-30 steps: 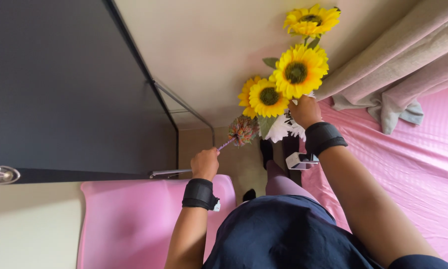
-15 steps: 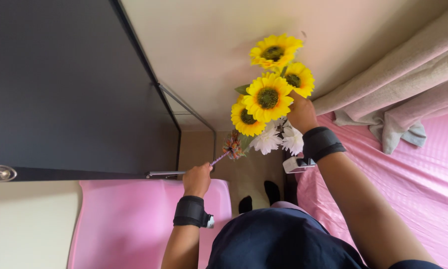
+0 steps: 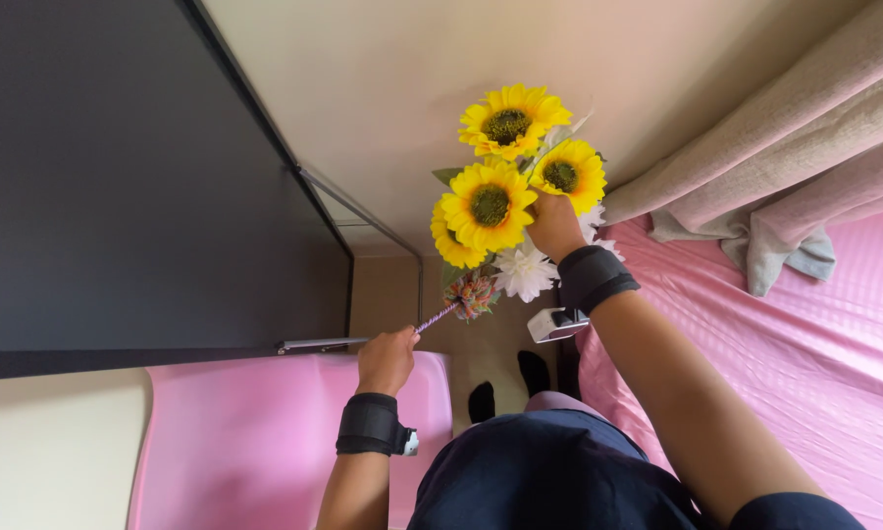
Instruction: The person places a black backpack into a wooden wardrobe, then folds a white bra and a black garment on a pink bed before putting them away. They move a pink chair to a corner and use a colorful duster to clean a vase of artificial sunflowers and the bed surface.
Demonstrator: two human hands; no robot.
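My right hand (image 3: 554,226) grips a bunch of yellow sunflowers (image 3: 505,182) with white flowers (image 3: 527,270) tucked below them, held up in front of the beige wall. My left hand (image 3: 387,358) is closed on a thin purple striped stick (image 3: 437,318). The stick ends in a small multicoloured flower head (image 3: 474,291) that touches the underside of the bunch. Both wrists wear black bands.
A large dark panel (image 3: 137,186) with a metal edge fills the left. A pink surface (image 3: 235,442) lies under my left arm. A pink bedsheet (image 3: 805,344) is on the right, with beige curtains (image 3: 785,147) above it. My feet in dark socks (image 3: 505,388) stand on the floor.
My right hand has carried the sunflower bunch leftward and lower in view. My left hand has kept the stick's flower head close under the bunch.
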